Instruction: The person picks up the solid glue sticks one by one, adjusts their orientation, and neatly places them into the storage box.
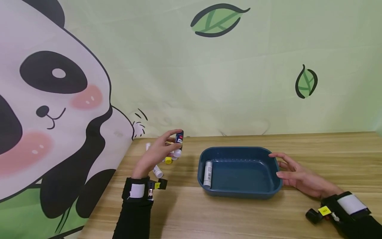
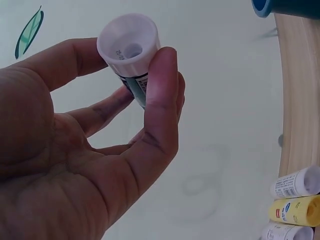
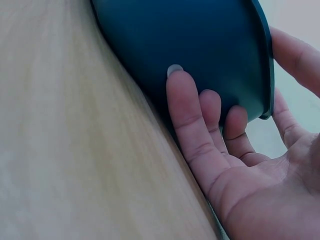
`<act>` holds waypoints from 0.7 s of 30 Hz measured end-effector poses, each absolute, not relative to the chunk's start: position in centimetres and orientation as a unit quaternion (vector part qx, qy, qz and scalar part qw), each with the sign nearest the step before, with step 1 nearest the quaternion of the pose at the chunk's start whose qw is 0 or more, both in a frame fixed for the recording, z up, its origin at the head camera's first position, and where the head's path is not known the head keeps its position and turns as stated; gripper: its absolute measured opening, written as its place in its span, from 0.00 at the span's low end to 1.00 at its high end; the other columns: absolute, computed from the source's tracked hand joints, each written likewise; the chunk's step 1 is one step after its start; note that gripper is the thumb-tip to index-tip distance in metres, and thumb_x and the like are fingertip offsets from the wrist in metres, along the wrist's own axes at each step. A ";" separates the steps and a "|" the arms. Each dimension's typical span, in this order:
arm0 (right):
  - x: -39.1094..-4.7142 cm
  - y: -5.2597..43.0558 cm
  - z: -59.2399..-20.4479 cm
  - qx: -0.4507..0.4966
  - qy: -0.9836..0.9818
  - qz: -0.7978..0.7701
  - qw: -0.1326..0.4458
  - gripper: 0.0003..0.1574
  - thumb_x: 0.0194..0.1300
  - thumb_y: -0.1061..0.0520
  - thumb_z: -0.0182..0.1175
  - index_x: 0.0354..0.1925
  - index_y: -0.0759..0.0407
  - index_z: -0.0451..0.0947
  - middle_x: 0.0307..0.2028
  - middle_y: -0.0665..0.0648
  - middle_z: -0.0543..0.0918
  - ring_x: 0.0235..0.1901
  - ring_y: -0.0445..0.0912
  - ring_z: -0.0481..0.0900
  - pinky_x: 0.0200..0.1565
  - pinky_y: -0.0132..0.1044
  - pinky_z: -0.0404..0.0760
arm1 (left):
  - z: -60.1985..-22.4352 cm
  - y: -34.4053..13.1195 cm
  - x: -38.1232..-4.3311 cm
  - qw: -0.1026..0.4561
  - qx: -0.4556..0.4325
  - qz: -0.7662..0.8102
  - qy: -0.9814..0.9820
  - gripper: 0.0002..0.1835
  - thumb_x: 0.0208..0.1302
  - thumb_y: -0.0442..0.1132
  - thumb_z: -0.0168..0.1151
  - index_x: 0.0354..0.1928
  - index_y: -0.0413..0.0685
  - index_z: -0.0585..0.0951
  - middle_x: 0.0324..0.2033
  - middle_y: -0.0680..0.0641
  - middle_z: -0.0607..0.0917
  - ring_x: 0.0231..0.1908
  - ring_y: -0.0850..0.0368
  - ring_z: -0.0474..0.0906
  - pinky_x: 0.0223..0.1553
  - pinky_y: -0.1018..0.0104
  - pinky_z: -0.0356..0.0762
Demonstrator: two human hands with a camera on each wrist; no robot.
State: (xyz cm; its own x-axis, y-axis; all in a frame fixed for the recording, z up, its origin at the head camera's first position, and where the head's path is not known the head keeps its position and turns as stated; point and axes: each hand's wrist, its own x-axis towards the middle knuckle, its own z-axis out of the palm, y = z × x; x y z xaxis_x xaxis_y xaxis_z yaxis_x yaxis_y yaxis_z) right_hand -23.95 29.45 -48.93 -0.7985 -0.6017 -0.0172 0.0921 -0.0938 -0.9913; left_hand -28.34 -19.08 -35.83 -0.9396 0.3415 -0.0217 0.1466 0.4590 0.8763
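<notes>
In my left hand, raised over the left of the table, a dark blue glue stick with a white end is pinched between thumb and fingers. Its hollow white end faces the camera in the left wrist view. A blue plastic bin stands right of that hand, and a white glue stick lies along its left inner side. My right hand grips the bin's right end. Several fingertips touch the outer wall in the right wrist view, while other digits reach the rim.
Behind and below the left hand lie several glue sticks, among them a yellow one and a white one; the hand partly covers them. The wooden table meets a backdrop printed with a panda and leaves.
</notes>
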 end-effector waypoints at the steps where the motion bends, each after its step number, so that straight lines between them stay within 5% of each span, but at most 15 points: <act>1: -24.0 29.5 -48.9 -0.203 0.628 -0.711 0.244 0.34 0.82 0.62 0.47 0.76 0.37 0.56 0.76 0.71 0.38 0.64 0.46 0.73 0.59 0.47 0.81 | -35.9 -18.9 -28.3 0.099 0.146 0.500 0.848 0.31 0.78 0.41 0.58 0.79 0.56 0.65 0.67 0.32 0.71 0.52 0.41 0.79 0.48 0.56 0.84; 21: -24.0 29.5 -48.9 -0.204 0.630 -0.708 0.246 0.34 0.82 0.62 0.46 0.76 0.37 0.55 0.76 0.71 0.37 0.64 0.45 0.72 0.59 0.47 0.81 | -36.2 -16.2 -28.0 0.114 0.176 0.487 0.848 0.32 0.76 0.37 0.61 0.78 0.54 0.66 0.62 0.32 0.75 0.51 0.43 0.82 0.46 0.56 0.86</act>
State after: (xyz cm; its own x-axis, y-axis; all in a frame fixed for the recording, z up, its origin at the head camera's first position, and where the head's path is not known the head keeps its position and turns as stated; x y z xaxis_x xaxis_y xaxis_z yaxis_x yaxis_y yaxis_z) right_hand -23.98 29.46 -48.95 -0.7952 -0.6060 -0.0203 0.0910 -0.0862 -0.9921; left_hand -28.01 -16.16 -36.24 -0.9118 0.4101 -0.0217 0.1881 0.4641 0.8656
